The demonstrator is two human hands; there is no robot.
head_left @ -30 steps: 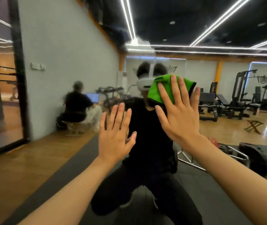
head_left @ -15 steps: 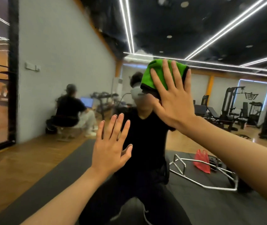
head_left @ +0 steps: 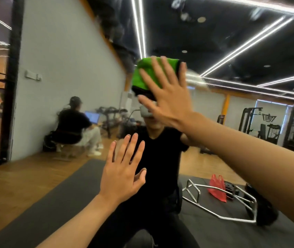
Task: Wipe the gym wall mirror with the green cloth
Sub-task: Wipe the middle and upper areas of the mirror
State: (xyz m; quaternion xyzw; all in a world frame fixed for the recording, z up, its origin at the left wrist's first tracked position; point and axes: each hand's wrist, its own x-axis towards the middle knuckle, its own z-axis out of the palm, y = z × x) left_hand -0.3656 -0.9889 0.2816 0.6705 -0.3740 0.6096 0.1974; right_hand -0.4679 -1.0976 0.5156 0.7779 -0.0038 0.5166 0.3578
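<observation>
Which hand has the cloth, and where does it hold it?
Right hand presses green cloth flat, fingers spread across its face; left hand holds nothing.

Soft, matt green cloth (head_left: 148, 74) on the glossy glass mirror (head_left: 67, 68); reflected are polished wood floor (head_left: 17, 179), matt dark mat (head_left: 67, 197), shiny metal frame (head_left: 219, 210).

Counts: green cloth (head_left: 148, 76) ×1. Hands ×2: right hand (head_left: 167, 97) on cloth, left hand (head_left: 123, 178) below it. Below-right of cloth: red bag (head_left: 217, 188) ×1, chrome frame (head_left: 219, 217) ×1. Below-left of cloth: laptop (head_left: 92, 117) ×1.
</observation>
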